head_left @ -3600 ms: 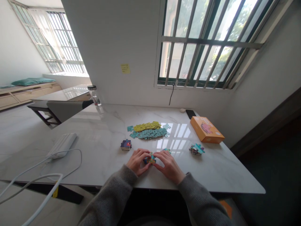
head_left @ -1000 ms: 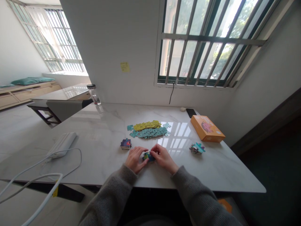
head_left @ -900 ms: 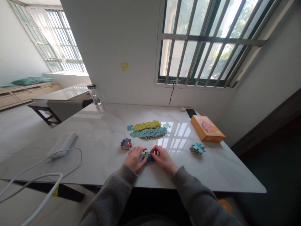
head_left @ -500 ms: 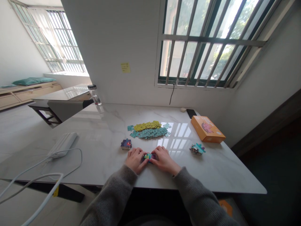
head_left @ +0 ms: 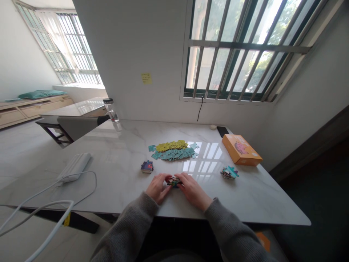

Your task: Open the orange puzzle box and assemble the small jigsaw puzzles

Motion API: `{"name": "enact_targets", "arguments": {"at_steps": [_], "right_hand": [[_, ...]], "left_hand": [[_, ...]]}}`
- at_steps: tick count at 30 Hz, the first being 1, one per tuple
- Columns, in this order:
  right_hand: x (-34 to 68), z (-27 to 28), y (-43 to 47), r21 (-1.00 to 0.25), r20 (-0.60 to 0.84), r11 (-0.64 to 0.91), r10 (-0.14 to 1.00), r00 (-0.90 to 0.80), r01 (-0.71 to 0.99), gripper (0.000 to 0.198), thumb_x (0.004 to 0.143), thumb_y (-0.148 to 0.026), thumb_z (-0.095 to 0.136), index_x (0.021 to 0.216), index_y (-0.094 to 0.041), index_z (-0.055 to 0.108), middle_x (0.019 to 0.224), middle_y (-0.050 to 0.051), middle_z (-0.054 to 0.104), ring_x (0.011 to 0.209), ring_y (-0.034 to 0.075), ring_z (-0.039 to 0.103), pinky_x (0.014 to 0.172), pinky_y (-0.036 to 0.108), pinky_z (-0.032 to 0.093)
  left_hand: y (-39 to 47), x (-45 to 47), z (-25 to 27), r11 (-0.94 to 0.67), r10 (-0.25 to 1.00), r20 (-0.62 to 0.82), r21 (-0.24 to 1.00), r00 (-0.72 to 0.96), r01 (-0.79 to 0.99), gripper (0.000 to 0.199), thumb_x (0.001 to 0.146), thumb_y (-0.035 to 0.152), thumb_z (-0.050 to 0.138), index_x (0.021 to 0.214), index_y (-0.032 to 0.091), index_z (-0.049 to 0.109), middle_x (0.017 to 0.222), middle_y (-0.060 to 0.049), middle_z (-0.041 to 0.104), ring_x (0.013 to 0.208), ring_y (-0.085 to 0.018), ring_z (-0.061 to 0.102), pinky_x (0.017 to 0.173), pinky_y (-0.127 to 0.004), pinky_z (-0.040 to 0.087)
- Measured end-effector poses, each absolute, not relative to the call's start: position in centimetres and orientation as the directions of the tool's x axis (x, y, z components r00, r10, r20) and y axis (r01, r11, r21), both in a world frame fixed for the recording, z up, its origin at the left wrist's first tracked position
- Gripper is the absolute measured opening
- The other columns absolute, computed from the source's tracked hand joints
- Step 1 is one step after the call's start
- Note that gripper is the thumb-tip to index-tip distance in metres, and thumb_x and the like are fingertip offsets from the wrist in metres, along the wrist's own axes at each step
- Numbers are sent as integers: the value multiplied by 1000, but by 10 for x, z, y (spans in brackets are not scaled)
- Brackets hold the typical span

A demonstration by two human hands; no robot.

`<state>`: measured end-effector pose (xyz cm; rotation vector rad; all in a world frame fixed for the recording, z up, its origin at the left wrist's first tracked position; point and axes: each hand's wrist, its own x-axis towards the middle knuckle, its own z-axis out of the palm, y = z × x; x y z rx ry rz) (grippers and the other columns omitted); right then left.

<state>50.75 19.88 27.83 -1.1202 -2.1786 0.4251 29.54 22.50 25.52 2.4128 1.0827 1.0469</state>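
Left hand [head_left: 156,187]: curved inward, with the held stack [head_left: 173,181] gripped at its left side between thumb and fingers.
Right hand [head_left: 194,191]: set opposite, with the same stack gripped at its right side; a grey sleeve [head_left: 231,225] is worn to the wrist.
Held stack: composed of jigsaw pieces, seen edge-on and partly covered by the fingers; located near the front edge of the table [head_left: 122,145], between both hands. Whether it is touched by the tabletop cannot be told.
Dark stack [head_left: 147,166]: placed beyond and to the left of the left hand, topped by a purple piece with a red patch.
Turquoise-topped stack [head_left: 229,172]: placed well to the right of the right hand, its pieces loosely aligned.
Loose pieces: laid in two overlapping bands beyond the hands, the yellow pieces [head_left: 171,146] behind and the teal pieces [head_left: 177,154] in front.
Orange box [head_left: 241,150]: laid flat near the right edge, a pink figure printed on its top.
Far edge: occupied by a dark phone [head_left: 223,131] at right and a clear bottle [head_left: 111,110], dark-capped and upright, at left.
Wall: marked by a yellow note [head_left: 146,78], left of the barred window [head_left: 226,65].
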Motion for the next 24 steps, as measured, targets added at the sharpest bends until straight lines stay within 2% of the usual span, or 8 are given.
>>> {"name": "enact_targets", "arguments": {"at_steps": [3,5,8,16,21,24], "right_hand": [[504,277,198,-407,414,629,773,-480,662,46,97,-15,49,142,-26,45,112,10,61,101,25,60,91,44,53],[502,274,197,-370,414,642,761,-499,672,53,98,-15,46,149,-26,37,115,11,60,101,25,61,90,45,54],[501,269,195,-383,419,644,760,-497,662,60,98,-13,42,154,-27,26,120,12,59,104,25,63,91,44,56],[491,260,191,-339,432,578,797,-423,742,75,95,-13,44,158,-23,5,128,17,56,113,32,57,96,53,52],[490,261,188,-327,401,554,815,-419,765,76,95,-15,43,158,-23,1,129,16,56,114,32,54,97,54,48],[493,263,187,-370,388,524,837,-385,767,77,96,-15,41,158,-24,-3,128,16,57,113,32,54,97,55,47]], "left_hand": [[224,297,257,-676,736,474,473,483,565,38,89,23,54,126,15,52,108,-12,67,98,-26,61,87,-42,47],[222,299,258,-669,741,445,429,503,607,38,87,23,54,124,15,54,111,-13,66,102,-29,58,89,-44,46],[219,301,258,-654,752,422,383,505,653,33,87,23,55,119,17,56,113,-12,64,106,-30,54,91,-45,45],[217,306,255,-650,753,417,352,509,674,48,87,23,54,135,16,47,122,-14,60,112,-31,52,95,-45,43],[216,303,258,-646,755,444,383,482,660,58,85,21,52,142,13,39,121,-14,61,112,-30,52,97,-45,40],[215,299,259,-627,770,454,403,449,667,55,84,21,52,138,14,43,116,-12,62,109,-29,54,95,-43,40]]}}
